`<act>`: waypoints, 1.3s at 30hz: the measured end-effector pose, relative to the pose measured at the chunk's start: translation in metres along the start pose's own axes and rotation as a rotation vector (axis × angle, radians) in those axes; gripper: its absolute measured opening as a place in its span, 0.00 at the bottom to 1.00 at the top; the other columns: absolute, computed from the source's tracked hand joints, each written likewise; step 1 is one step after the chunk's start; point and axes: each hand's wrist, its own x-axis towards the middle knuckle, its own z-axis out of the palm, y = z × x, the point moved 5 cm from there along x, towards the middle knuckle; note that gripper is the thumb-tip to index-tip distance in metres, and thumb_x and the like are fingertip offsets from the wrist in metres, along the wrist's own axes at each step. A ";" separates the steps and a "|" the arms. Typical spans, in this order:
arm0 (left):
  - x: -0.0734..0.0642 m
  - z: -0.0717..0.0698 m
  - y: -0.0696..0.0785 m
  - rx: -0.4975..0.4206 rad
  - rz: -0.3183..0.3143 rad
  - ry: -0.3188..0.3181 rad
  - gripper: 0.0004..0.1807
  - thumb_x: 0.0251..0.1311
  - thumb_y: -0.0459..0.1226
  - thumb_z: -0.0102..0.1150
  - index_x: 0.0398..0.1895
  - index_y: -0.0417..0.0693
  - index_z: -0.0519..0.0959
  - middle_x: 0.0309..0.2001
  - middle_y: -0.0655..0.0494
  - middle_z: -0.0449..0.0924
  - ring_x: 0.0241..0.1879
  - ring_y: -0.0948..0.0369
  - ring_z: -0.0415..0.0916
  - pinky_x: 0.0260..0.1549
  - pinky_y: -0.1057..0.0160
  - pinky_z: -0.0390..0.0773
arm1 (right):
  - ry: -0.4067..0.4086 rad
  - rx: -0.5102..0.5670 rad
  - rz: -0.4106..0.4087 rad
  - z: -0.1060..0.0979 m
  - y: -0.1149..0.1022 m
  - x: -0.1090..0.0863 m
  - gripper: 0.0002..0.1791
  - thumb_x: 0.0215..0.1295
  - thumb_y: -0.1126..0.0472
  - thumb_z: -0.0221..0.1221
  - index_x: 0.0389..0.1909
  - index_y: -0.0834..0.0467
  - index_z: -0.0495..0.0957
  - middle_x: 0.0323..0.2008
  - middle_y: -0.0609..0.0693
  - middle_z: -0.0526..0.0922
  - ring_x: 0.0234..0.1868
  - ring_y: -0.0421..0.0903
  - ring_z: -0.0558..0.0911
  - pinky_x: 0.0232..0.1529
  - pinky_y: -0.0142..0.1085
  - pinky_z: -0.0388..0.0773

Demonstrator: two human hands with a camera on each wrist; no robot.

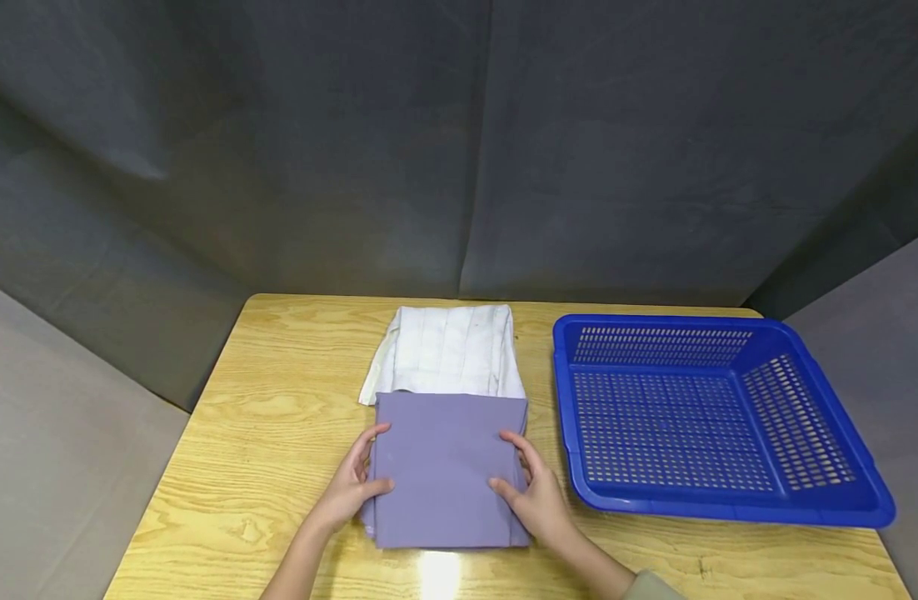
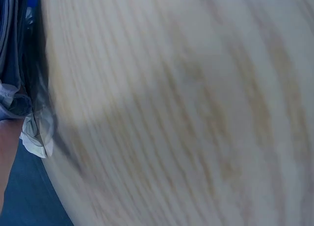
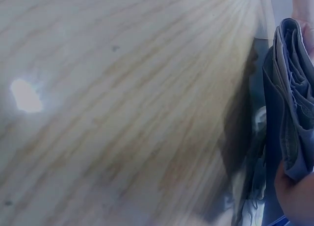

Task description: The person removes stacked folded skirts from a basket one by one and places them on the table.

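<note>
Both hands hold a folded purple cloth [image 1: 450, 471], squared into several layers, near the front middle of the table. My left hand [image 1: 346, 487] grips its left edge and my right hand [image 1: 540, 500] its right edge, thumbs on the top face. The other fingers are partly hidden at the sides. Stacked folds of the cloth [image 3: 289, 96] show edge-on in the right wrist view, raised over the tabletop. Only a strip of the cloth [image 2: 11, 49] appears in the left wrist view. Just behind lies a folded white cloth [image 1: 451, 346], its near edge overlapped by the purple one.
A blue plastic basket [image 1: 567, 417] with perforated walls stands to the right, with nothing in it. The wood-grain table [image 1: 264, 417] ends at dark grey curtains [image 1: 354, 167] behind. Light-coloured panels flank both sides.
</note>
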 end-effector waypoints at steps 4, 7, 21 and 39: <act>-0.001 -0.002 -0.003 0.004 -0.018 0.005 0.46 0.41 0.19 0.57 0.66 0.54 0.58 0.67 0.47 0.55 0.64 0.49 0.54 0.63 0.53 0.54 | 0.012 -0.022 -0.001 0.001 0.003 -0.002 0.38 0.40 0.78 0.65 0.57 0.57 0.69 0.53 0.58 0.74 0.51 0.53 0.74 0.51 0.43 0.73; -0.002 -0.002 -0.005 0.010 -0.021 -0.005 0.46 0.40 0.18 0.57 0.66 0.52 0.57 0.65 0.46 0.58 0.60 0.51 0.60 0.58 0.62 0.63 | 0.013 -0.026 0.018 0.003 0.004 -0.004 0.38 0.41 0.77 0.66 0.57 0.56 0.69 0.53 0.57 0.74 0.53 0.52 0.73 0.54 0.46 0.70; -0.003 -0.005 -0.014 0.047 -0.036 -0.015 0.45 0.40 0.19 0.57 0.66 0.51 0.57 0.65 0.45 0.58 0.60 0.50 0.60 0.54 0.63 0.65 | 0.006 -0.065 -0.006 0.007 0.016 -0.010 0.37 0.41 0.77 0.66 0.56 0.56 0.68 0.56 0.57 0.72 0.56 0.54 0.70 0.53 0.47 0.70; -0.002 -0.006 -0.016 0.060 -0.030 0.020 0.45 0.39 0.19 0.59 0.65 0.53 0.61 0.67 0.47 0.56 0.64 0.47 0.54 0.61 0.46 0.54 | -0.010 -0.029 0.055 0.011 0.027 -0.015 0.38 0.40 0.80 0.65 0.55 0.56 0.68 0.44 0.58 0.77 0.39 0.50 0.79 0.33 0.31 0.79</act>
